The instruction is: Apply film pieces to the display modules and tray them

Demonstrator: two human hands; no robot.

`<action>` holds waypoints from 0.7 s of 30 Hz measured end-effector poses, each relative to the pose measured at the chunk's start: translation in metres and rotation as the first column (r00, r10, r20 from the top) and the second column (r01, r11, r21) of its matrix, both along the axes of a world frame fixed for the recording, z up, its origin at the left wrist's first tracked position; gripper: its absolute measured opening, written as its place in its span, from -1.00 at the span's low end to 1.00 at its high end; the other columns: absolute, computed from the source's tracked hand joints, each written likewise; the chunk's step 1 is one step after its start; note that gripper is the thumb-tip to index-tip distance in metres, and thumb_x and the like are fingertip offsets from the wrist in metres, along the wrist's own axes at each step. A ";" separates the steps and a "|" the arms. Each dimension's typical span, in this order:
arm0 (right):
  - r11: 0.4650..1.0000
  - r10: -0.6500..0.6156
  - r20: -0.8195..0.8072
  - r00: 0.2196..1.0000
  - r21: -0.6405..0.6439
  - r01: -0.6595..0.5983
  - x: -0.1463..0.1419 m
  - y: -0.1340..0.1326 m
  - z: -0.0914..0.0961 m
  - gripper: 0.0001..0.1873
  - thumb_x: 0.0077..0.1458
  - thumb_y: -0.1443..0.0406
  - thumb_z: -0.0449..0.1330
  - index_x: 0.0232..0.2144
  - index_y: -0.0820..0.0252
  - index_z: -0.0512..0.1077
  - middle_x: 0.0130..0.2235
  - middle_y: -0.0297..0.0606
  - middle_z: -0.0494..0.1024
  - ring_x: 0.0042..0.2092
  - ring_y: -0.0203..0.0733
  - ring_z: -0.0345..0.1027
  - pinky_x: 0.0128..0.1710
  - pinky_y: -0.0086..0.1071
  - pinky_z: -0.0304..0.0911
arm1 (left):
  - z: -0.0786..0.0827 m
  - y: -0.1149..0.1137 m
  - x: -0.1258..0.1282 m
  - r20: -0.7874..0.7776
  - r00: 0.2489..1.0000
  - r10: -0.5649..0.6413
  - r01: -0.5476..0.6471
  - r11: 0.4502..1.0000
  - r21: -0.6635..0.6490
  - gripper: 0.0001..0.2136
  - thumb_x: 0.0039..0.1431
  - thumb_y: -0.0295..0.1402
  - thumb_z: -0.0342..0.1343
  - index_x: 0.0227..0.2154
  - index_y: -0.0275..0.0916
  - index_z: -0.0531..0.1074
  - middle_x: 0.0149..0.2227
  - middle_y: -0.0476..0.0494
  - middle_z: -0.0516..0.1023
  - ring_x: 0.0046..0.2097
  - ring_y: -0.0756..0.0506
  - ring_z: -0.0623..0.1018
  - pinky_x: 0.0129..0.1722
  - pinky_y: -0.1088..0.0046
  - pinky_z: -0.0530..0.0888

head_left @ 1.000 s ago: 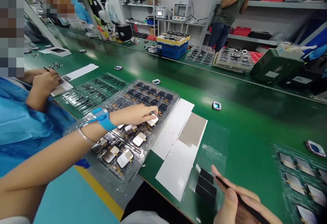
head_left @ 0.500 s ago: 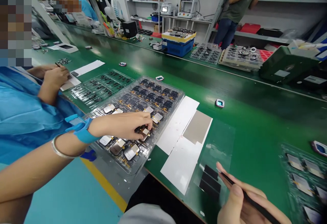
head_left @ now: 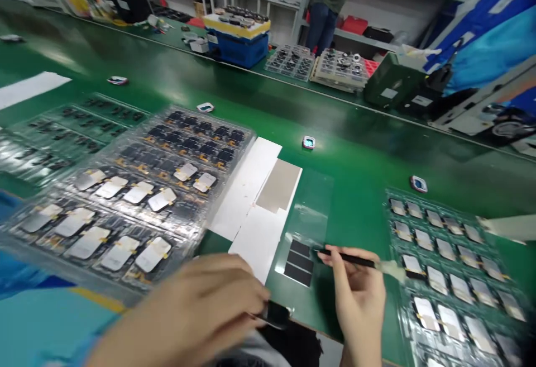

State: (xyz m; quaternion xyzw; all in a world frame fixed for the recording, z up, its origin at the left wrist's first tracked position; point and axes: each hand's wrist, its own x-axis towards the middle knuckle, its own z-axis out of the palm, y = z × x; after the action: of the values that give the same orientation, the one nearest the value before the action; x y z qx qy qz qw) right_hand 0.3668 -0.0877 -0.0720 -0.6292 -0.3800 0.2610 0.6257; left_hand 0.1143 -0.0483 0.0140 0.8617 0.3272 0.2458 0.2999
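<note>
My left hand (head_left: 188,305), blurred by motion, is closed at the bench's front edge. It pinches a small display module (head_left: 277,315) with a dark, glossy face, partly hidden by the fingers. My right hand (head_left: 360,289) grips black tweezers (head_left: 352,258), their tip beside black adhesive strips (head_left: 299,263) on a clear film (head_left: 312,199). Left of the hands lies a clear tray (head_left: 228,188) of display modules, some with white backs (head_left: 153,254) and some dark (head_left: 205,146). White backing sheets (head_left: 255,233) lie between tray and film, with a grey-brown sheet (head_left: 278,185) on top.
Another clear tray (head_left: 393,233) with rows of modules lies to the right. Small watch-like frames (head_left: 309,142) are spread along the green bench (head_left: 355,166). A blue bin (head_left: 238,48) and stacked trays (head_left: 339,71) stand across it. A person (head_left: 330,4) stands beyond, near shelves.
My left hand has lifted the display module out of the left tray and brought it toward me. The view has swung right, showing more of the right tray. The tweezers stay in my right hand.
</note>
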 end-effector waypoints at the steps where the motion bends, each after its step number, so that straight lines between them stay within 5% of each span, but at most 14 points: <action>1: 1.000 0.007 0.018 1.000 -0.014 -0.007 0.000 -0.002 -0.001 -0.73 0.09 0.19 0.35 -0.28 0.21 0.39 -0.31 -0.22 0.59 -0.37 -0.17 0.60 -0.33 -0.37 0.55 | -0.011 -0.004 0.018 0.001 0.997 -0.081 0.081 0.997 -0.006 -0.92 0.36 -0.35 0.08 -0.27 -0.11 0.45 -0.22 0.04 0.65 -0.18 -0.04 0.60 -0.18 0.50 0.55; 4: 0.999 0.026 0.061 0.998 -0.044 -0.023 -0.003 -0.007 -0.004 -0.77 0.13 0.21 0.32 -0.27 0.19 0.39 -0.28 -0.23 0.57 -0.36 -0.21 0.59 -0.33 -0.37 0.54 | -0.040 -0.002 0.061 -0.030 0.982 -0.185 0.186 0.983 0.006 -0.89 0.37 -0.39 0.07 -0.10 -0.21 0.43 -0.07 -0.13 0.62 0.02 -0.15 0.56 -0.02 0.31 0.55; 7: 0.999 0.023 0.096 0.995 -0.042 -0.019 -0.004 -0.011 -0.007 -0.82 0.15 0.24 0.31 -0.27 0.20 0.40 -0.26 -0.22 0.56 -0.32 -0.21 0.58 -0.31 -0.36 0.53 | -0.056 0.010 0.077 -0.106 0.961 -0.257 0.261 0.965 0.023 -0.81 0.36 -0.43 0.08 0.00 -0.27 0.39 -0.02 -0.17 0.60 0.15 -0.21 0.48 0.15 0.15 0.46; 21: 0.996 0.020 0.036 0.999 -0.091 -0.017 -0.005 -0.010 -0.006 -0.82 0.15 0.24 0.31 -0.28 0.20 0.41 -0.31 -0.27 0.57 -0.37 -0.24 0.57 -0.33 -0.40 0.52 | -0.069 0.018 0.075 -0.115 0.957 -0.268 0.266 0.964 -0.027 -0.82 0.40 -0.40 0.03 0.01 -0.20 0.40 -0.03 -0.11 0.60 0.18 -0.19 0.44 0.21 0.12 0.35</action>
State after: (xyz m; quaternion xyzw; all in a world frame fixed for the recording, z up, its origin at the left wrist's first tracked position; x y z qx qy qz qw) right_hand 0.3621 -0.0980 -0.0782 -0.6581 -0.3849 0.2723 0.5870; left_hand 0.1894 -0.0305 -0.0555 0.9092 0.2263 0.1503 0.3154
